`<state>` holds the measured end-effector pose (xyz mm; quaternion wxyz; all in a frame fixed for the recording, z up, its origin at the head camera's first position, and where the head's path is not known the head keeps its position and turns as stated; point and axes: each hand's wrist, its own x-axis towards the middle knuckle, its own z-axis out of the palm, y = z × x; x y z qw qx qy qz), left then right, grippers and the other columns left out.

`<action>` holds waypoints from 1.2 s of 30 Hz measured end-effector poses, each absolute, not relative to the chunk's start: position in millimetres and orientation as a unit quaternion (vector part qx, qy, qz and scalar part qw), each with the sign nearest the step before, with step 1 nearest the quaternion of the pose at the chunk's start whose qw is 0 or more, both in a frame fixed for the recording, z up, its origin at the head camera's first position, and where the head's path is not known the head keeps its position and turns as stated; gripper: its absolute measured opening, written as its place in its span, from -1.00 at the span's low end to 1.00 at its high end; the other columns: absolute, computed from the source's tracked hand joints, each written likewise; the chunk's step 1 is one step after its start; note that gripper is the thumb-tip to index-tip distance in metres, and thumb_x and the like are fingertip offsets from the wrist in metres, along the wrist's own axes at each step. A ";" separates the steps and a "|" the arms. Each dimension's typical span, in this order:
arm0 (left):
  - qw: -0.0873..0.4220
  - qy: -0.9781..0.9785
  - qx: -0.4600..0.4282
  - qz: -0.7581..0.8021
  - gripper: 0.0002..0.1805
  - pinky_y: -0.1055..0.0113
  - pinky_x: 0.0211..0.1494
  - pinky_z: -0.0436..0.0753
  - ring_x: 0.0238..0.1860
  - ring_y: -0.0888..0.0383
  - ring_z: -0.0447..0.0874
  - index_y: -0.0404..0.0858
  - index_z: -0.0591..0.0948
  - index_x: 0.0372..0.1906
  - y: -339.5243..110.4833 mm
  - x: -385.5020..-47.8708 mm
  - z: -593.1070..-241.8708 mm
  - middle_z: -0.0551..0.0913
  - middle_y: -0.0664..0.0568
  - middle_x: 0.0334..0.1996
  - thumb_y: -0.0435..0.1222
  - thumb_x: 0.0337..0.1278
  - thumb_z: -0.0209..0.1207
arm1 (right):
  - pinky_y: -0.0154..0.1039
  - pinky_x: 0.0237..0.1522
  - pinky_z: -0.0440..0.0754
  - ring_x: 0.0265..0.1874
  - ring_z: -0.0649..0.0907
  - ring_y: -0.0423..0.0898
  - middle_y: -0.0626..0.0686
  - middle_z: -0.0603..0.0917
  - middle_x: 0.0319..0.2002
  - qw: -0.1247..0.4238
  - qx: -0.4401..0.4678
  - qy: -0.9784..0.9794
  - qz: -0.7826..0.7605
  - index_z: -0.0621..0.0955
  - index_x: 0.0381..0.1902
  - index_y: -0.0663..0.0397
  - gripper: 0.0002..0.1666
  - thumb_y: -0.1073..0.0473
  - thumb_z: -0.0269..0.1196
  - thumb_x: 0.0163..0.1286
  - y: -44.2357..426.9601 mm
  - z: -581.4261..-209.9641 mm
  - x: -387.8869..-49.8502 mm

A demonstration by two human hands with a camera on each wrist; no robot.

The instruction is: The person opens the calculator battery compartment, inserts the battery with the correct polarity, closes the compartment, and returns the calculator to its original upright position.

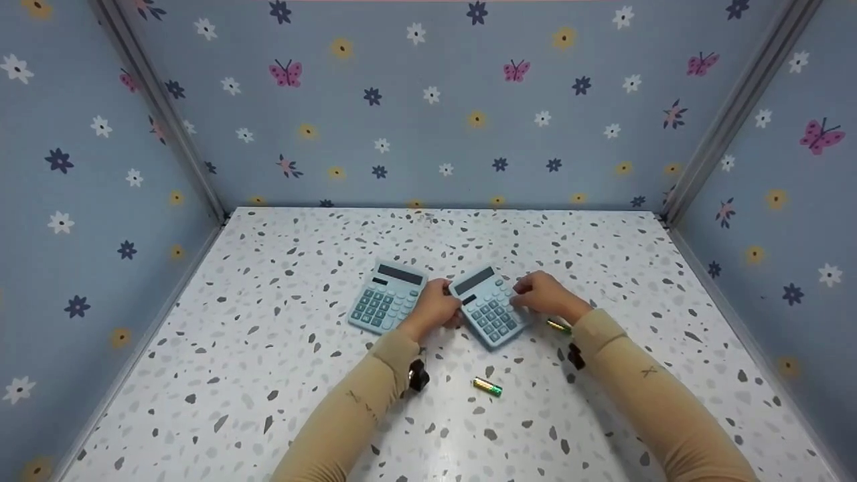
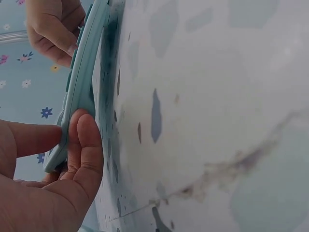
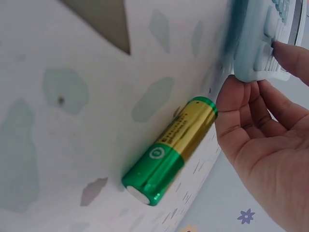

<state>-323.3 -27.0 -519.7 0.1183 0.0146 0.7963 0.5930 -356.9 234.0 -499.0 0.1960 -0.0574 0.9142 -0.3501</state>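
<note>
A light blue calculator [image 1: 490, 309] is between my hands, keys up and turned at a slant. My left hand [image 1: 435, 309] pinches its left edge, thumb on the face and fingers beneath, as the left wrist view shows [image 2: 72, 159]. At the opposite edge, my right hand [image 1: 546, 294] grips it with the thumb over the keys and the fingers against the underside [image 3: 265, 116]. In the left wrist view the calculator [image 2: 79, 87] stands slightly off the table along part of its length. A green and gold battery [image 3: 174, 150] lies by my right hand.
To the left a second, matching calculator [image 1: 387, 298] lies face up beside my left hand. Another green and gold battery [image 1: 487, 386] rests nearer me on the speckled table [image 1: 268, 348]. Flower-patterned walls [image 1: 428, 134] enclose the back and both sides.
</note>
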 end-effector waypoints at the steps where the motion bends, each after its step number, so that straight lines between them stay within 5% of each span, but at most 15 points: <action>1: 0.116 0.797 0.015 0.592 -0.60 0.26 -0.21 0.83 -0.34 0.13 0.71 -0.47 0.59 0.24 -27.1 -323.5 -519.0 0.71 -0.13 -0.16 -0.51 0.33 0.11 | -0.06 0.20 0.76 0.06 0.71 0.04 0.30 0.69 0.28 0.195 -0.059 0.914 -0.350 0.60 0.39 0.35 -0.41 0.11 0.34 0.55 234.2 -498.4 -357.0; 16: 0.099 0.773 0.011 0.627 -0.63 0.19 -0.22 0.77 -0.36 0.11 0.69 -0.39 0.56 0.25 -32.4 -320.7 -508.4 0.63 -0.11 -0.15 -0.49 0.42 0.04 | -0.27 -0.24 0.68 -0.16 0.65 -0.06 0.25 0.72 0.07 0.142 -0.088 0.915 -0.367 0.66 0.25 0.35 -0.48 0.10 0.39 0.50 233.4 -488.7 -350.0; 22: 0.094 0.763 0.021 0.639 -0.66 0.27 -0.35 0.65 -0.41 0.12 0.67 -0.41 0.55 0.23 -36.1 -320.7 -505.6 0.58 -0.11 -0.17 -0.50 0.44 0.01 | -0.29 -0.28 0.63 -0.22 0.61 -0.10 0.17 0.70 -0.05 0.125 -0.083 0.910 -0.385 0.69 0.12 0.30 -0.58 0.10 0.43 0.46 229.2 -484.8 -344.3; 30: 0.083 0.774 0.029 0.627 -0.61 0.14 -0.21 0.84 -0.40 0.11 0.67 -0.45 0.57 0.25 -43.2 -322.0 -499.7 0.63 -0.15 -0.11 -0.50 0.41 0.02 | -0.30 -0.27 0.65 -0.24 0.60 -0.09 0.11 0.65 -0.13 0.134 -0.074 0.902 -0.404 0.69 0.13 0.26 -0.59 0.13 0.44 0.45 223.6 -480.2 -337.3; 36: 0.093 0.781 0.040 0.617 -0.63 0.26 -0.27 0.79 -0.41 0.16 0.67 -0.43 0.56 0.26 -49.1 -321.4 -494.8 0.63 -0.16 -0.10 -0.49 0.44 0.04 | -0.29 -0.29 0.70 -0.25 0.62 -0.08 0.13 0.66 -0.12 0.137 -0.081 0.895 -0.416 0.68 0.16 0.25 -0.58 0.13 0.42 0.47 223.6 -477.1 -333.9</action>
